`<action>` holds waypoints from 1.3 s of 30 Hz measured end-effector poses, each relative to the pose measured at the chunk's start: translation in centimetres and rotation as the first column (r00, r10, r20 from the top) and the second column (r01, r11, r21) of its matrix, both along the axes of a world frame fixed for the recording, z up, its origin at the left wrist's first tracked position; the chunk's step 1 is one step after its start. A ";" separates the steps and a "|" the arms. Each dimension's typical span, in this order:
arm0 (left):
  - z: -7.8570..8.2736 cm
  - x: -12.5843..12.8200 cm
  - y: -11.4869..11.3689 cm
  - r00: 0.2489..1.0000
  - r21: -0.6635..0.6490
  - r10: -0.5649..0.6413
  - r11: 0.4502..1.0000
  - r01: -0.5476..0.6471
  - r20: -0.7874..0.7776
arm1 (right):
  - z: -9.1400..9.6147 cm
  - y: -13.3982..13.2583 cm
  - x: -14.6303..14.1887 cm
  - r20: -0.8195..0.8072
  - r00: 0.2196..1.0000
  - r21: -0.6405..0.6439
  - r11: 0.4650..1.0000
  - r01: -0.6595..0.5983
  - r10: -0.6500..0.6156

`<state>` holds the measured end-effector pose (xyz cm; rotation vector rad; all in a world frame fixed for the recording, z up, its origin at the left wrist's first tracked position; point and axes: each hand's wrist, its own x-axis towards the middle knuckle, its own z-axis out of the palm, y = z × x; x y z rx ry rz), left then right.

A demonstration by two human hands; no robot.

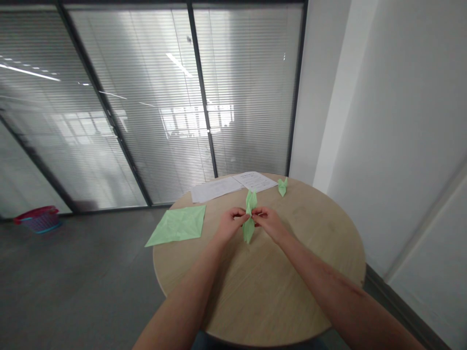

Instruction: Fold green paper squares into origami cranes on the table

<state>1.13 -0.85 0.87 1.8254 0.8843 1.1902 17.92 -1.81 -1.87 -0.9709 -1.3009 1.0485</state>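
Over the middle of a round wooden table (292, 272), both my hands pinch a narrow folded piece of light green paper (250, 214). My left hand (230, 224) grips its left side with closed fingers. My right hand (268, 221) grips its right side the same way. The folded paper stands roughly upright between the fingertips, with points showing above and below them.
A flat green paper square (178, 225) lies at the table's left edge. Two white printed sheets (233, 185) lie at the far edge, with a small folded green paper figure (282, 186) beside them. A red basket (38, 218) sits on the floor by the glass wall.
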 end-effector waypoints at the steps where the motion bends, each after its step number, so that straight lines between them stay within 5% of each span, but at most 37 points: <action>1: 0.0 0.0 0.1 0.999 -0.010 -0.029 1.000 0.029 0.018 | 0.1 -0.1 0.0 0.000 1.000 0.009 1.000 -0.008 0.008; 9: -0.6 -0.1 0.3 0.996 -0.176 -0.019 0.984 0.035 0.090 | 0.7 -0.7 -0.2 -0.019 0.999 0.054 0.998 -0.044 0.045; 19: -0.4 0.0 0.3 0.992 -0.072 0.122 0.990 -0.119 0.035 | 0.7 -0.9 -0.3 0.095 0.994 0.066 0.996 -0.063 0.057; 27: 0.4 0.3 -0.5 0.997 0.062 0.077 0.995 -0.076 -0.022 | 0.6 -0.6 -0.2 0.074 0.997 0.044 0.999 -0.019 0.016; 39: 0.6 0.3 -1.0 0.997 0.044 0.043 0.998 -0.040 -0.071 | 0.5 -0.5 0.0 0.051 0.999 0.016 1.000 0.001 -0.002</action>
